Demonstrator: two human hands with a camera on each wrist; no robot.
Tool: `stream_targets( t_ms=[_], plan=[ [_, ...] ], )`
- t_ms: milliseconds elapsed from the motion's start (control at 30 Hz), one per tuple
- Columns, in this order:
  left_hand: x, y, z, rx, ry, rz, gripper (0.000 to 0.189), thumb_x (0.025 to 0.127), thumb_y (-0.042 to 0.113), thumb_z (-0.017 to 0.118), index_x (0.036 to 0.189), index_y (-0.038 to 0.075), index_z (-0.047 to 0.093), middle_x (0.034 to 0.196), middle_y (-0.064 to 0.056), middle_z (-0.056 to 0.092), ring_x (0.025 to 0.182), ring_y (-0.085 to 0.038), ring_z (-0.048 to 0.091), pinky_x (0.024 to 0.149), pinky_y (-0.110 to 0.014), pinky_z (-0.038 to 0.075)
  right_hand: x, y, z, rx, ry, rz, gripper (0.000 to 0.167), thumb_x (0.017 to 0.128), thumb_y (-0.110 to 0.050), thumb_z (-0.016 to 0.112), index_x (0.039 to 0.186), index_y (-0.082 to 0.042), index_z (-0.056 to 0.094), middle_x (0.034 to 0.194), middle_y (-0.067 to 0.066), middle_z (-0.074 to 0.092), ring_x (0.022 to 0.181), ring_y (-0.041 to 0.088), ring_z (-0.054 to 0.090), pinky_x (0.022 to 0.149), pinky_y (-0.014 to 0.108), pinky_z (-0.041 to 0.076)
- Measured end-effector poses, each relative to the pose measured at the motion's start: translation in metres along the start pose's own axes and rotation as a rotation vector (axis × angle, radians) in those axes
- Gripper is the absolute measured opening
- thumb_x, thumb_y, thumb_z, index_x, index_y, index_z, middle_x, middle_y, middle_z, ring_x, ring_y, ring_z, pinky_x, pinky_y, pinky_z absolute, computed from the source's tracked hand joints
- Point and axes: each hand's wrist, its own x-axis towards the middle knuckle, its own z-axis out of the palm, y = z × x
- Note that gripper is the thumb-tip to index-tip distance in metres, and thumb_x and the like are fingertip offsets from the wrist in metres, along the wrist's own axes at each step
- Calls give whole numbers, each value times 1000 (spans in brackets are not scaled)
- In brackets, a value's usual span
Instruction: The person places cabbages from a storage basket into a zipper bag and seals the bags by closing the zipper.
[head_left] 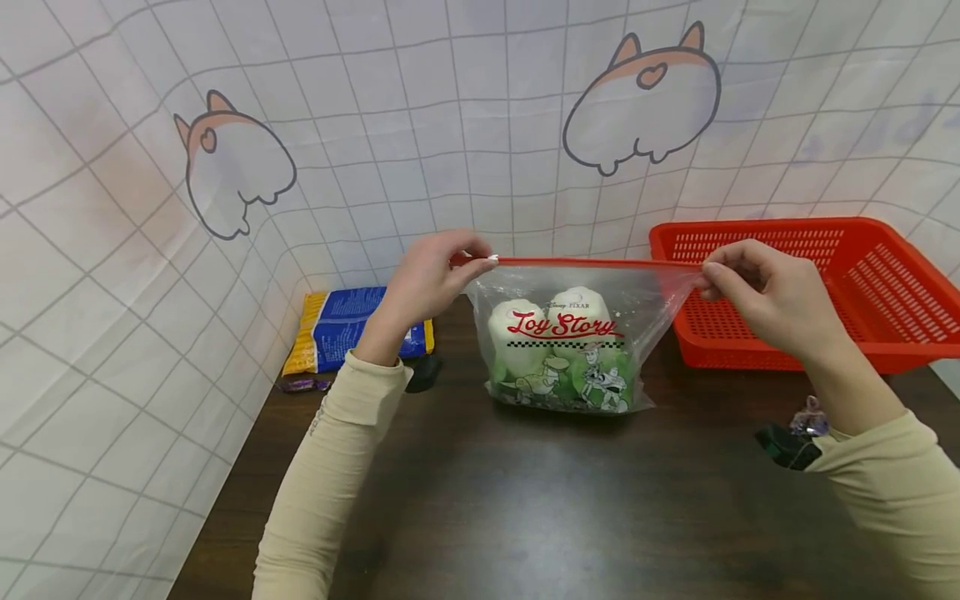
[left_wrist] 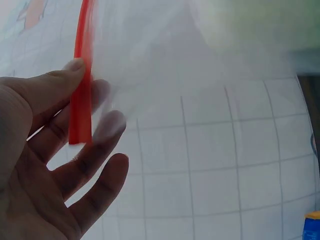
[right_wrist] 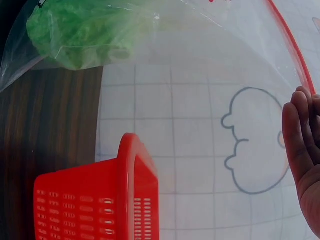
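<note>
A clear zip bag printed "Toy Story" hangs upright over the table, its red top strip stretched level. Inside are two rounded white-and-green pieces that look like leafy vegetables. My left hand pinches the strip's left end between thumb and fingers; in the left wrist view the thumb presses on the red strip while the lower fingers fan out behind it. My right hand pinches the strip's right end. In the right wrist view the green leaves show through the plastic and the right hand is partly cut off.
A red perforated basket stands at the back right, just behind the right hand. At the back left lies a blue-and-yellow packet, with a small purple wrapped item beside it. Another shiny wrapped piece lies near the right cuff.
</note>
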Motion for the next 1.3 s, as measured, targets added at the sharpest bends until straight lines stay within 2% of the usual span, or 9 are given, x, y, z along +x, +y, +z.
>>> stream_targets(
  t_ms=[133, 333, 467, 667, 900, 1100, 1200, 1300],
  plan=[
    [-7, -9, -4, -38, 36, -3, 18, 96, 27, 64, 102, 12, 72, 97, 0, 70, 86, -17, 61, 68, -33, 49, -1, 3, -1, -6, 0, 5, 10, 95, -12, 65, 103, -7, 68, 81, -16, 68, 71, -3, 64, 48, 18, 38],
    [-15, -18, -8, -120, 64, -34, 19, 97, 27, 63, 103, 12, 71, 100, -2, 70, 89, -19, 64, 71, -36, 52, -3, 2, -4, -17, -4, 18, 10, 95, -12, 64, 103, -7, 67, 81, -15, 68, 71, -4, 63, 53, 14, 43],
    [-18, -21, -6, -131, 105, -26, 19, 97, 27, 63, 103, 11, 71, 100, -3, 70, 89, -19, 65, 69, -37, 52, -3, 2, -4, -29, 6, 12, 10, 95, -13, 64, 102, -6, 67, 81, -14, 67, 71, -4, 62, 53, 14, 42],
    [-20, -23, 0, -165, 142, -37, 21, 97, 27, 63, 105, 9, 71, 100, -4, 70, 85, -18, 66, 64, -34, 52, -2, 1, -3, 17, -2, 74, 14, 96, -16, 64, 105, -6, 67, 83, -16, 68, 73, -6, 63, 65, 7, 46],
    [-24, -23, 3, -284, 145, -79, 18, 96, 23, 65, 106, 8, 70, 95, -5, 69, 73, -15, 64, 60, -30, 55, -2, 1, -4, 35, -63, 124, 20, 96, -18, 64, 111, -6, 67, 86, -8, 70, 75, 0, 65, 71, 6, 46],
    [-29, -22, 2, -349, 111, -74, 18, 96, 23, 65, 105, 8, 69, 94, -5, 69, 76, -14, 66, 65, -29, 56, -5, 0, -8, 27, -91, 104, 16, 94, -18, 67, 107, -9, 69, 82, -2, 71, 74, 1, 64, 69, 7, 45],
    [-35, -22, -3, -370, 52, -29, 17, 96, 22, 65, 103, 8, 70, 90, -6, 69, 74, -14, 65, 67, -29, 56, -8, 0, -15, 36, -117, 16, 10, 92, -9, 68, 102, -10, 70, 81, -1, 70, 73, 5, 64, 66, 10, 47],
    [-43, -24, -11, -402, -39, 65, 11, 94, 16, 66, 100, 7, 71, 86, -7, 69, 71, -15, 64, 66, -30, 55, -13, 1, -24, 50, -180, -102, 17, 89, 3, 67, 98, -12, 69, 80, -2, 68, 70, 6, 63, 63, 13, 49]
  ],
)
